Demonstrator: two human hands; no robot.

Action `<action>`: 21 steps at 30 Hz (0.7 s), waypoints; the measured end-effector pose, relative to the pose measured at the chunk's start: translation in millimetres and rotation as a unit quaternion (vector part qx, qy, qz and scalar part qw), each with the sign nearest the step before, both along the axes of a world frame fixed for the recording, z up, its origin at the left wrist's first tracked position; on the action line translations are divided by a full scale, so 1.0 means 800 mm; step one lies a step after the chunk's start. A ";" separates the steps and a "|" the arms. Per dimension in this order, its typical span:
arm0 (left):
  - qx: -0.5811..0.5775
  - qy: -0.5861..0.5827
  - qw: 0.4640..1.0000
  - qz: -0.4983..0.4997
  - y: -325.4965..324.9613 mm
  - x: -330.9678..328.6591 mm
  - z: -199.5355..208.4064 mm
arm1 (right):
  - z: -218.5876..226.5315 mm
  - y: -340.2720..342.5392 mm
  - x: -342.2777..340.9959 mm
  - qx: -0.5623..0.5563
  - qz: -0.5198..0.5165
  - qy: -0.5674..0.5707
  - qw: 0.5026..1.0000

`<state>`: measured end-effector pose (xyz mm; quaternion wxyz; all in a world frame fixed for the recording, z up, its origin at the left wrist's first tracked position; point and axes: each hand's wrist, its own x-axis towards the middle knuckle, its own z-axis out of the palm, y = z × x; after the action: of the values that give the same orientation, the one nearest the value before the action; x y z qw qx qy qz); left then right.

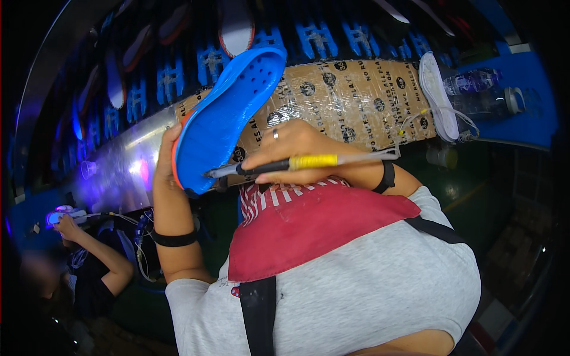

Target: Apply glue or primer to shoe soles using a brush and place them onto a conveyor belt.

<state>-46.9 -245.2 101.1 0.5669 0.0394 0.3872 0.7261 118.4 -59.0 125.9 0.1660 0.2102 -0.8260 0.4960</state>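
A blue shoe sole (222, 110) with an orange rim along its left edge is tilted up in front of me. The wall rises around its inner face, and several small dark holes dot its far end. My left hand (168, 155) grips the near end from the left side. In my right hand (291, 148) is a glue brush (261, 167) with a dark grip, a yellow band and a thin tube trailing right. Its bristle tip meets the inside of the sole at the near end. Part of my right fingers is hidden behind the handle.
Printed cardboard (356, 101) covers the bench under my hands. At the right stand a white sole (438, 98) and plastic bottles (481, 101). Beyond the bench, blue racks (314, 38) carry several shoe parts. At far left, a co-worker's hand (68, 227) holds a white shoe part.
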 end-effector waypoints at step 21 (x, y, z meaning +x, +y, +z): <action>0.076 0.085 0.982 0.149 -0.001 0.064 -0.008 | 0.003 0.033 0.009 -0.057 -0.225 0.000 0.973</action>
<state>4.2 -246.1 94.5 0.4128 0.0856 0.3789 0.8238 125.4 -32.8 128.4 0.2852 0.0097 -0.8226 0.4919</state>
